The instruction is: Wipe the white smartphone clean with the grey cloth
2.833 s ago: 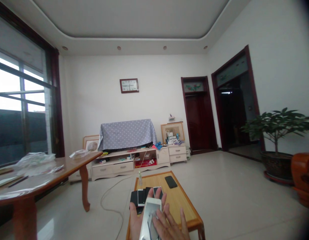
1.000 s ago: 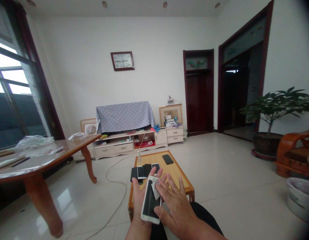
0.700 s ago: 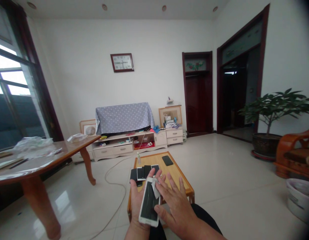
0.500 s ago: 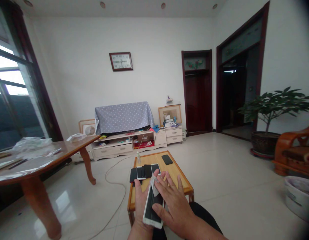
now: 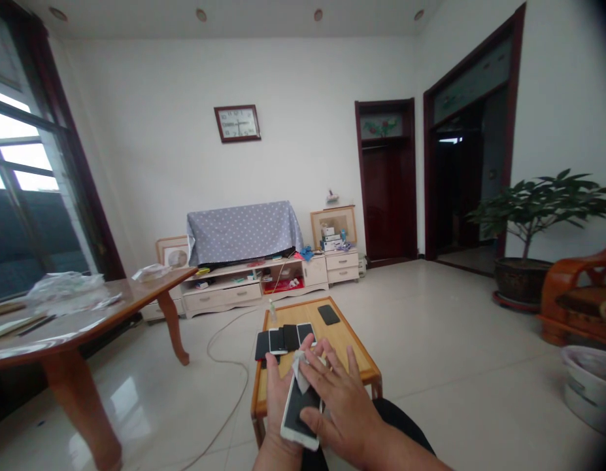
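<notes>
A white-framed smartphone [image 5: 297,413] with a dark screen lies tilted in my left hand [image 5: 276,400], which supports it from beneath, thumb along the left side. My right hand [image 5: 346,400] is over the screen, its fingers pressing a crumpled white tissue [image 5: 299,374] against the phone's upper part. The right thumb rests low on the glass. Beyond my hands, several phones [image 5: 291,337] lie in an overlapping row on the small wooden table [image 5: 346,340]. Another dark phone [image 5: 329,314] lies apart near its far right corner.
A small clear bottle [image 5: 272,310] stands at the table's far left corner. To the left is a larger wooden table [image 5: 136,291] with plastic bags. A cable [image 5: 241,379] runs over the floor. At the right are a white bucket [image 5: 589,389] and a potted plant [image 5: 523,278].
The tissue under my right fingers has shifted slightly left and down on the screen. My left hand keeps the phone in nearly the same place. The view has tilted slightly.
</notes>
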`<state>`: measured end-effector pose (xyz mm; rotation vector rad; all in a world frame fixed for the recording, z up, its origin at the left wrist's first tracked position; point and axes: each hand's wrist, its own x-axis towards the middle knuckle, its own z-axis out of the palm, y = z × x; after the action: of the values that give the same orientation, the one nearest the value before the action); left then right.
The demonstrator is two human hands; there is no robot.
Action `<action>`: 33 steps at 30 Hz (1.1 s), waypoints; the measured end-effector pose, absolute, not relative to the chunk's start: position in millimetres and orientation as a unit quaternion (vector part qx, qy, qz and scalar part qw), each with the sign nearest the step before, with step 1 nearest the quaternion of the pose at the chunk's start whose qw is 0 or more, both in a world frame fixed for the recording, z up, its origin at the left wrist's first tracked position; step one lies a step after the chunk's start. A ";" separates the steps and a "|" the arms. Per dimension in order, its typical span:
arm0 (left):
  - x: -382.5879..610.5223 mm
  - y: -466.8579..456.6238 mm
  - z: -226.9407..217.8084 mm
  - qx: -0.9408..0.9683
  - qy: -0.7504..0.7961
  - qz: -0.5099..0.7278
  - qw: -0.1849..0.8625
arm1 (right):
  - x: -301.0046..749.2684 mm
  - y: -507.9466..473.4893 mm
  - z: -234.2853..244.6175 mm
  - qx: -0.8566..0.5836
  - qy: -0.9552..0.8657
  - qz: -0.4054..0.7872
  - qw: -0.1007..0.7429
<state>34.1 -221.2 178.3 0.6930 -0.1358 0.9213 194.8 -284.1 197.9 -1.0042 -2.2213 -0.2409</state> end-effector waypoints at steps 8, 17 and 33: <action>33.5 -216.9 175.0 0.322 -0.066 0.452 0.829 | 190.7 -286.2 194.1 -0.276 -0.879 -0.169 0.350; 35.7 -216.8 181.6 0.342 -0.088 0.423 0.834 | 187.6 -279.8 190.9 -0.236 -0.871 -0.234 0.362; 34.1 -221.1 184.8 0.344 -0.064 0.435 0.830 | 192.6 -274.1 188.7 -0.367 -0.841 -0.158 0.365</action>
<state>34.1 -221.1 184.8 0.7296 -0.1358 0.9232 192.6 -274.1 188.7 -0.9427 -2.1620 -0.4066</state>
